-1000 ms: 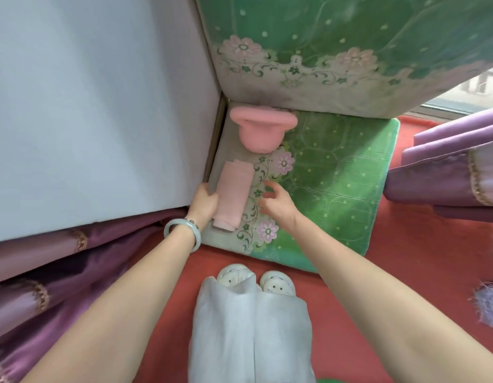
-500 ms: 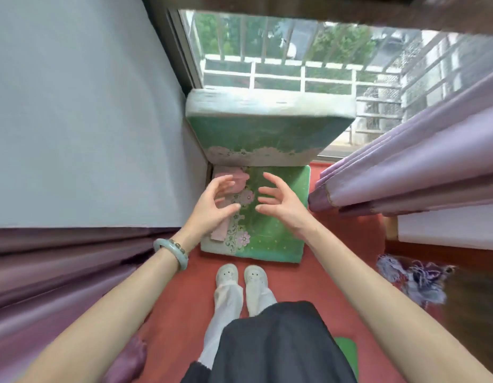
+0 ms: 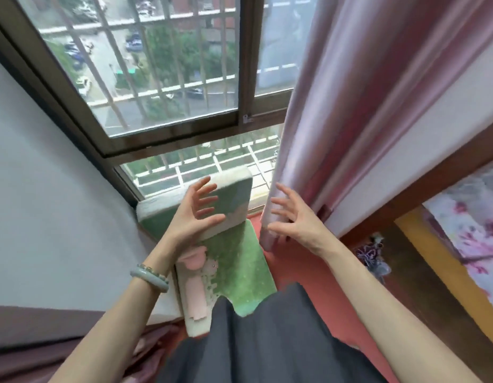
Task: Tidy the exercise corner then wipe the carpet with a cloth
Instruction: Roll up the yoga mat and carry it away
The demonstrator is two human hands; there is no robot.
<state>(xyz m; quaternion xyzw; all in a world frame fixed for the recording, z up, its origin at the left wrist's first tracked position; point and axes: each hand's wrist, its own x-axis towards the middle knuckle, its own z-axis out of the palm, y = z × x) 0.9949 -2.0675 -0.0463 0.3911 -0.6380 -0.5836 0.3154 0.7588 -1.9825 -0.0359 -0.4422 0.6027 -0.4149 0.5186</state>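
A green flowered mat (image 3: 239, 261) lies on the red carpet (image 3: 317, 275) in the corner below the window. A second green cushion (image 3: 234, 200) leans upright against the window at its far end. On the mat's left edge rest a rolled pink cloth (image 3: 195, 297) and a pink rounded object (image 3: 194, 258). My left hand (image 3: 195, 217) hovers above them with fingers spread, holding nothing. My right hand (image 3: 292, 219) is raised beside the curtain, fingers spread, also holding nothing.
A pink curtain (image 3: 336, 120) hangs on the right, its lower edge by my right hand. The barred window (image 3: 162, 78) fills the far side, a white wall (image 3: 41, 189) the left. A purple tassel (image 3: 372, 255) lies on the floor at the right.
I have straightened up, so the view rose from the mat to the window. Both hands left the pink cloth and lifted, fingers spreading apart.
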